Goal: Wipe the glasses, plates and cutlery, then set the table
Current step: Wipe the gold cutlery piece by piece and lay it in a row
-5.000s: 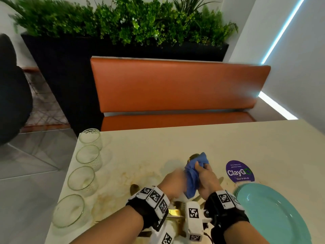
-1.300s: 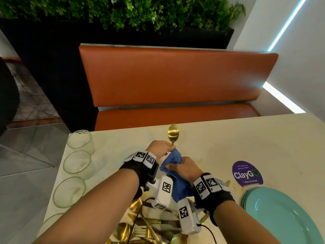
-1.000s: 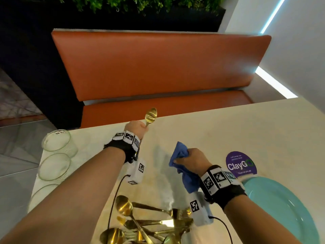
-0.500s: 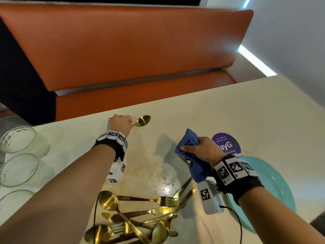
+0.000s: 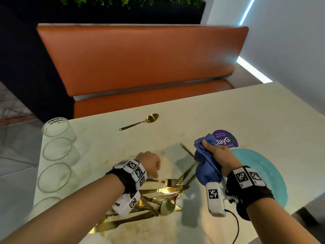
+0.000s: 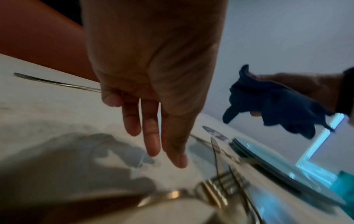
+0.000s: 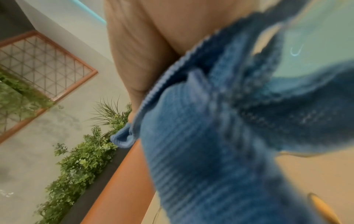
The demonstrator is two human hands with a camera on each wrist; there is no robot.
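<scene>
A gold spoon point(image 5: 140, 121) lies alone near the table's far edge. A heap of gold cutlery point(image 5: 158, 196) sits at the near middle; a fork point(image 5: 168, 181) lies on top. My left hand point(image 5: 149, 164) hovers over the heap with fingers point(image 6: 151, 136) straight and holding nothing. My right hand point(image 5: 219, 155) grips a bunched blue cloth point(image 5: 205, 166) above the table, beside a teal plate point(image 5: 274, 182). The cloth point(image 7: 210, 144) fills the right wrist view. Several clear glasses point(image 5: 56, 148) stand in a row along the left edge.
A purple round sticker point(image 5: 226, 138) lies on the cream table point(image 5: 193, 117) behind the plate. An orange bench point(image 5: 137, 59) runs along the far side, with a dark planter behind it. A white wall stands to the right.
My left hand has laid the gold spoon down near the far edge, let go, and drawn back over the cutlery heap. The right hand keeps gripping the cloth.
</scene>
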